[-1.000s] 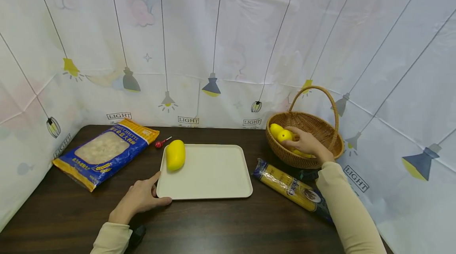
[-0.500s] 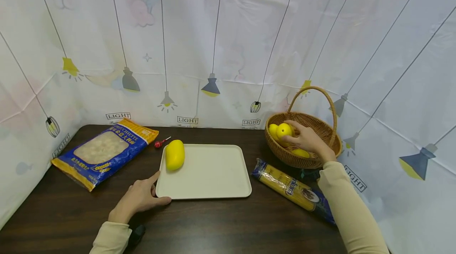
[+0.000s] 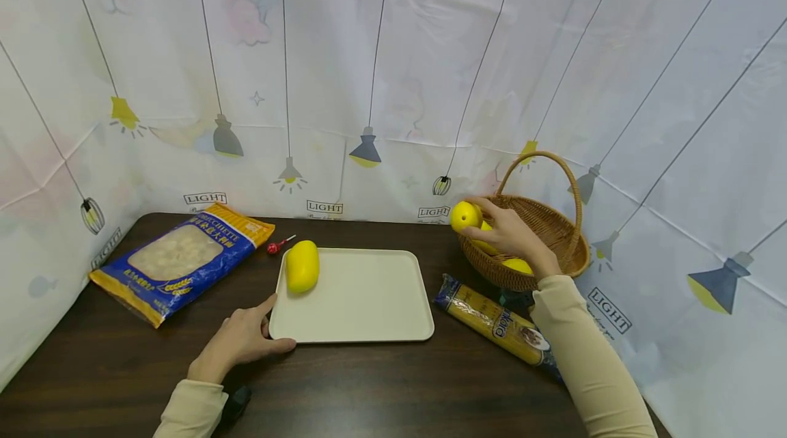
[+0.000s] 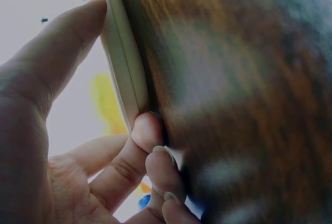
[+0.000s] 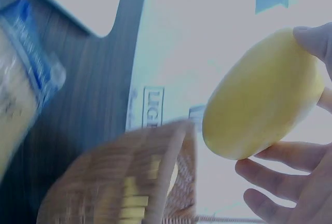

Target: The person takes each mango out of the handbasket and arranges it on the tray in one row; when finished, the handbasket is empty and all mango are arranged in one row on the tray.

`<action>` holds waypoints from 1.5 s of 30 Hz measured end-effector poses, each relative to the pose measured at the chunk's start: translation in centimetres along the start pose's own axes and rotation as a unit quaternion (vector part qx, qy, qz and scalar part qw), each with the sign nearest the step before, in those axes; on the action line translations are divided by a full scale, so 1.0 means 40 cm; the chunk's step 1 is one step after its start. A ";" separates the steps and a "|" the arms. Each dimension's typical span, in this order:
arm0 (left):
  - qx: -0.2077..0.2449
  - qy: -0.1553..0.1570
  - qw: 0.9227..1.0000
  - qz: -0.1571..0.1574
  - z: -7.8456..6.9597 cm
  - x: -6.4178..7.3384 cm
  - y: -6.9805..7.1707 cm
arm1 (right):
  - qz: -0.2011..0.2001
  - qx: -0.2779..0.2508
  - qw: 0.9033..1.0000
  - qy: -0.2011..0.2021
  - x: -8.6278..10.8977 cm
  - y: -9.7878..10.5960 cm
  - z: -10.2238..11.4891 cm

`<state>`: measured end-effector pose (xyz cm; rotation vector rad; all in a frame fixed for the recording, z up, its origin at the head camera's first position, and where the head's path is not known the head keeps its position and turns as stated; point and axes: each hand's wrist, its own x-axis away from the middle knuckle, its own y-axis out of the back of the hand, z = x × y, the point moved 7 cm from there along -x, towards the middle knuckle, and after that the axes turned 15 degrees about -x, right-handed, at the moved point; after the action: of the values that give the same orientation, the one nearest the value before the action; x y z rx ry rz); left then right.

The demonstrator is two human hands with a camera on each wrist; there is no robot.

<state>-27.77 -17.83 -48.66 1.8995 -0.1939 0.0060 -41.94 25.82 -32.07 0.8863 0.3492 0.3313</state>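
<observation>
A person's right hand (image 3: 510,229) grips a yellow fruit (image 3: 464,217) at the left rim of a wicker basket (image 3: 486,266), having raised it from the other fruit (image 3: 518,265) inside half a second earlier; the picking-out appears done. The left hand (image 3: 242,337) grips the near-left corner of a pale tray (image 3: 369,294) bearing a yellow mango (image 3: 302,267). The right wrist view reveals the lifted piece's long oval side, nearly end-on from the head; the left wrist's shows fingertips (image 4: 148,130) curled at the tray's edge.
</observation>
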 end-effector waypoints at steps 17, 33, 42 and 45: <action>0.001 -0.007 1.000 -0.011 -0.004 0.002 0.005 | 0.039 -0.045 0.998 0.037 -0.062 -0.164 0.119; -0.005 -0.001 1.000 -0.009 0.003 -0.004 0.001 | 0.114 -0.066 0.989 0.067 -0.131 -0.408 0.166; 0.002 0.003 1.000 -0.001 0.001 -0.002 -0.001 | 0.142 -0.060 0.985 0.076 -0.149 -0.495 0.199; 0.003 0.007 1.000 0.003 0.003 -0.003 -0.003 | 0.148 -0.054 0.984 0.080 -0.154 -0.516 0.208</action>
<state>-27.87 -17.89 -48.82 1.9035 -0.1905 0.0247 -41.07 5.34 -42.68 0.8073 0.3437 0.6934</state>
